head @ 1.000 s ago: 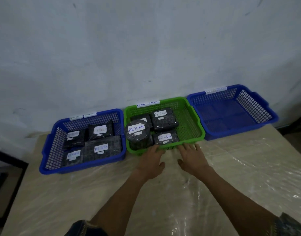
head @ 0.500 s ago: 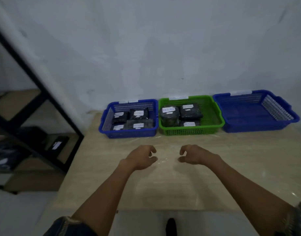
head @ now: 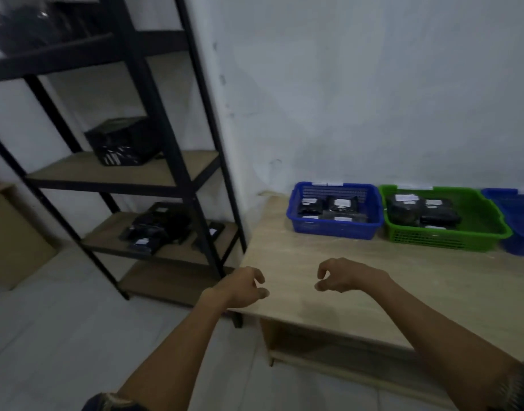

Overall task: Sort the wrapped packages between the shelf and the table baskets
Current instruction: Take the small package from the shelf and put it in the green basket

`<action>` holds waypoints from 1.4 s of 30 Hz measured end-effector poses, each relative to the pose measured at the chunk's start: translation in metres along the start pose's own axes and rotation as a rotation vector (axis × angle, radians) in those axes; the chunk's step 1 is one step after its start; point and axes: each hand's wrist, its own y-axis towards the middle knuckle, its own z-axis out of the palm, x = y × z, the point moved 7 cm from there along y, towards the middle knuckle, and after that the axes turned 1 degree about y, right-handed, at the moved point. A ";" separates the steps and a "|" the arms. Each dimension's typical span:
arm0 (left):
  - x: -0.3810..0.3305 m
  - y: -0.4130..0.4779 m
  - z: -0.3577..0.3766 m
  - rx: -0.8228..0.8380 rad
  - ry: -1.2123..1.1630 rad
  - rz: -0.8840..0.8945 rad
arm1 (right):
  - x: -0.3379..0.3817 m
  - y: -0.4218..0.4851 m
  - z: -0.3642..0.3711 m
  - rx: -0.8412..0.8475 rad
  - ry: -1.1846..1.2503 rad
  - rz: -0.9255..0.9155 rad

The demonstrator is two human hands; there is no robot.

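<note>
Hands: our left hand (head: 240, 284) and right hand (head: 346, 275), centre frame, hang loosely curled, empty | Risk: dark packages (head: 157, 229) on shelf (head: 77, 170), lower left, look alike; we could mis-sort them.

Scuffed pale wall (head: 373, 84); pale floor (head: 62, 336); brown box (head: 11, 238) at far left

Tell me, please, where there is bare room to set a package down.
The table's near half is bare. The green basket is free on its right side, and the middle shelf left of the black crate. The left blue basket and lower shelf are crowded.
</note>
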 end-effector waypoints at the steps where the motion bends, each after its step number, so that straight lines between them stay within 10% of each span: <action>1: 0.021 -0.012 -0.008 -0.002 -0.006 0.000 | 0.024 0.001 0.008 -0.003 0.001 -0.010; 16: 0.210 -0.079 -0.125 -0.117 -0.024 -0.004 | 0.284 0.060 0.060 0.105 -0.102 -0.160; 42: 0.412 0.155 -0.378 -0.296 -0.082 0.154 | 0.537 0.349 -0.101 -0.111 0.056 -0.303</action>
